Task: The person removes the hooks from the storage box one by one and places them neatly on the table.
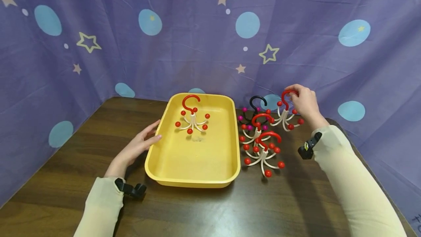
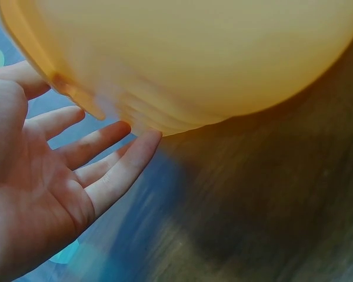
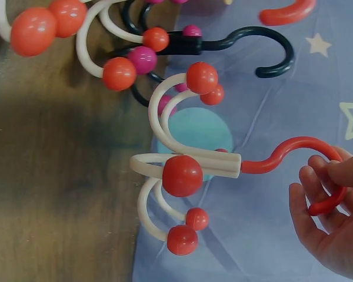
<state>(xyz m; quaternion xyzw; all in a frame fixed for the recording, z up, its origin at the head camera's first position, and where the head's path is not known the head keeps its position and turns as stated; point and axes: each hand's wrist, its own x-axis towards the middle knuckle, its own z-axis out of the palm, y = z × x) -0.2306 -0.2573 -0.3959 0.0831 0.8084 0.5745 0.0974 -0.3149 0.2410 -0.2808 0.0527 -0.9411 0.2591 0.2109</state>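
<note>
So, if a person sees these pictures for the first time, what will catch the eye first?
Probably the bright yellow tray on the table, with one red-hooked hanger inside and the left hand at its left side. Right of the tray stand more hangers, including a black one with pink balls. Farther right, the right hand holds another by its red hook.

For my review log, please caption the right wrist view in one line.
Right hand holding a white hanger by its red hook, a black hanger with pink balls nearby.
</note>
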